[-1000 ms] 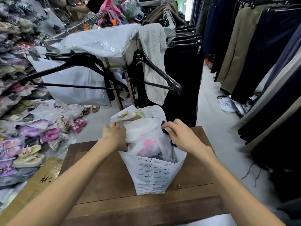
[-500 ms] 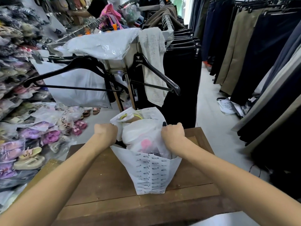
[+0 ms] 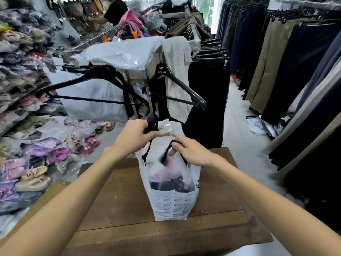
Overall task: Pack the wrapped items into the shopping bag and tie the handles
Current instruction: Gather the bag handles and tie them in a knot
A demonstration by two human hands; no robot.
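A white shopping bag (image 3: 173, 204) printed with rows of small dark lettering stands upright at the centre of the frame on a brown wooden bench (image 3: 114, 209). Its mouth gapes, showing wrapped items (image 3: 166, 170) inside: cloudy plastic packets with pink and dark contents, heaped to the rim. Two black strap handles rise from the top. The left hand (image 3: 134, 133), just above the bag, is closed around the far handle (image 3: 152, 123), pulling it upward. The right hand (image 3: 190, 150), at the bag's right rim, pinches the near handle (image 3: 167, 153) between thumb and fingers. Black hangers (image 3: 184, 89) dangle from a rack behind, at upper centre.
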